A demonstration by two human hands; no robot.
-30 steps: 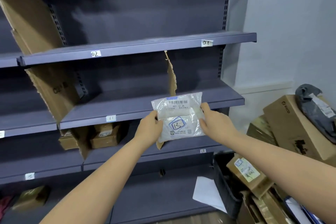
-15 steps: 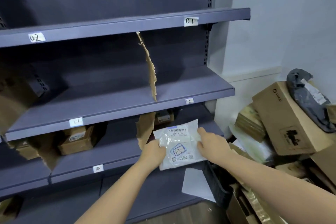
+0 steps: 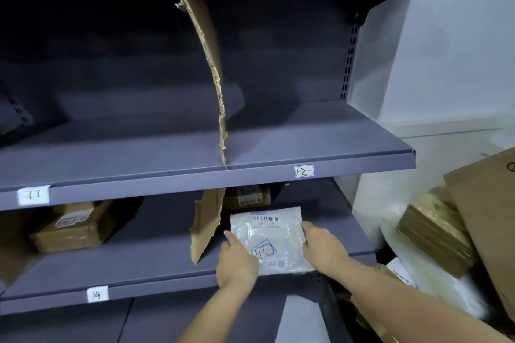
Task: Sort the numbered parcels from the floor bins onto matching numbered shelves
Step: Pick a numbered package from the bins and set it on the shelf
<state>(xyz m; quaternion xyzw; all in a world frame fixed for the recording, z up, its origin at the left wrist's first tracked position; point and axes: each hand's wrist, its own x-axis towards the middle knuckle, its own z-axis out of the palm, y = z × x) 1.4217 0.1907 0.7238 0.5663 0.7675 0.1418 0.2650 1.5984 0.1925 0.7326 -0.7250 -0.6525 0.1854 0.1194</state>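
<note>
Hands (image 3: 281, 256) holding parcel (image 3: 269, 237), grey shelf (image 3: 156, 264), white wall (image 3: 457, 50)

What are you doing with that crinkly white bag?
A person is sorting parcels. Both hands, left hand and right hand, hold a white plastic parcel marked 13, at the shelf to the right of the cardboard divider. A brown box sits behind it.

A white plastic parcel (image 3: 269, 237) with a barcode label at its far end and a hand-drawn "13" in a blue box lies flat at the front edge of the lower shelf (image 3: 156, 256), right of the cardboard divider (image 3: 206, 220), overhanging the edge slightly.
</note>
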